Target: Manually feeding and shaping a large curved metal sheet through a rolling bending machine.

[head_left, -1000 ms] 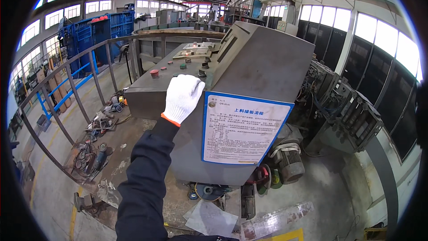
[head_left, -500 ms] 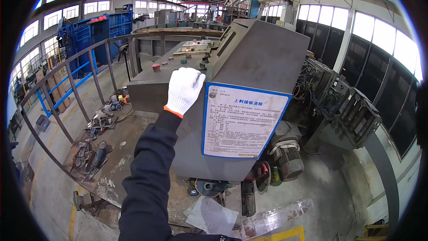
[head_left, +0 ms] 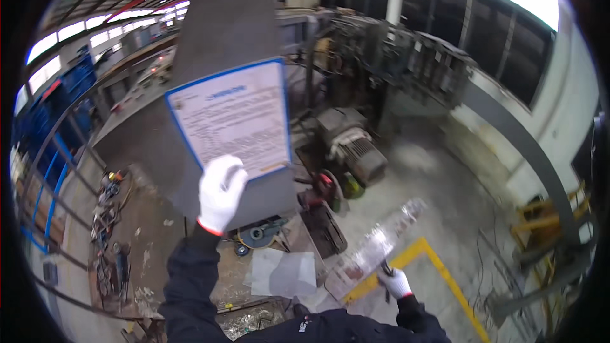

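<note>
Two white-gloved hands in shot: the left hand [head_left: 220,192] is raised, fingers together and lightly curled, against the lower edge of the blue-bordered notice sheet [head_left: 232,116] on the grey machine cabinet [head_left: 222,32]. Near right, the right hand [head_left: 396,282] is clamped on a clear plastic strip [head_left: 375,246] angling up over the yellow floor line [head_left: 445,273].

1. Left hand [head_left: 220,192], white glove, raised w/ fingers on lower edge of blue-framed notice sheet [head_left: 232,117] on grey machine cabinet [head_left: 222,32].
2. Right hand [head_left: 396,282], gloved, low, gripping clear plastic strip [head_left: 375,248], prob. a bag, blurred.
3. Motor [head_left: 352,146] beside cabinet.
4. Yellow floor line [head_left: 445,273] near right hand.
5. Railing [head_left: 57,184] at left.
</note>
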`<control>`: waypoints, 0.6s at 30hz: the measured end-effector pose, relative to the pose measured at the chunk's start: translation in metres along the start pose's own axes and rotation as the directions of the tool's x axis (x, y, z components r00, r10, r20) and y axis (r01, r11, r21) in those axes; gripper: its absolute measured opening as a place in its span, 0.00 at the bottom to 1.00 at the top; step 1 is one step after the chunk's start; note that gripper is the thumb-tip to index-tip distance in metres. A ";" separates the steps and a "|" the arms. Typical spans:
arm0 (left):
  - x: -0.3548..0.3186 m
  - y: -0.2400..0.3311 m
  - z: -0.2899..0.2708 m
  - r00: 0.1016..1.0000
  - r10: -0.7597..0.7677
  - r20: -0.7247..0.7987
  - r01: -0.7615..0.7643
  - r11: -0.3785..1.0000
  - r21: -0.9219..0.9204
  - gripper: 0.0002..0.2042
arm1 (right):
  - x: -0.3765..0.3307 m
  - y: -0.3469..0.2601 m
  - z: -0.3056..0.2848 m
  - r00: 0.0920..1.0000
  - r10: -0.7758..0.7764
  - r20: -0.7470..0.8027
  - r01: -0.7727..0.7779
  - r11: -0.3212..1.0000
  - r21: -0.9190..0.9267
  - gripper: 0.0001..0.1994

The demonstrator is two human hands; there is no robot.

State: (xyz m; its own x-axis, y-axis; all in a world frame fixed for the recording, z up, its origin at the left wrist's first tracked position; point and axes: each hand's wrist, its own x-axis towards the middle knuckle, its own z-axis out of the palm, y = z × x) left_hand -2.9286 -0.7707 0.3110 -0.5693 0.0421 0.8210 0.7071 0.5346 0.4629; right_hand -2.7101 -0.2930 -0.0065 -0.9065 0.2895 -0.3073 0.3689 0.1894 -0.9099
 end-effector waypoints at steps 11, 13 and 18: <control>-0.304 0.282 0.260 0.158 -0.079 0.984 0.794 0.602 -0.079 0.20 | -0.120 -0.049 -0.122 0.987 -0.129 0.097 -0.059 0.273 0.960 0.12; -0.322 0.339 0.287 -0.042 -0.100 0.994 0.713 0.694 0.100 0.17 | -0.144 -0.004 -0.151 0.996 -0.080 0.028 -0.014 0.168 0.986 0.14; -0.385 0.444 0.324 -0.348 0.060 0.936 0.849 0.443 0.287 0.15 | -0.237 0.075 -0.235 0.974 0.124 -0.188 0.168 0.159 0.973 0.16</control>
State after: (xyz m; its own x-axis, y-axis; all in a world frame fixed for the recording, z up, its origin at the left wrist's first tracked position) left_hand -2.5313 -0.2766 0.0922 -0.1517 0.8072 -0.5704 -0.2907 0.5151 0.8063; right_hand -2.4193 -0.1266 0.0632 -0.7991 0.4819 -0.3595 -0.2927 -0.8341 -0.4675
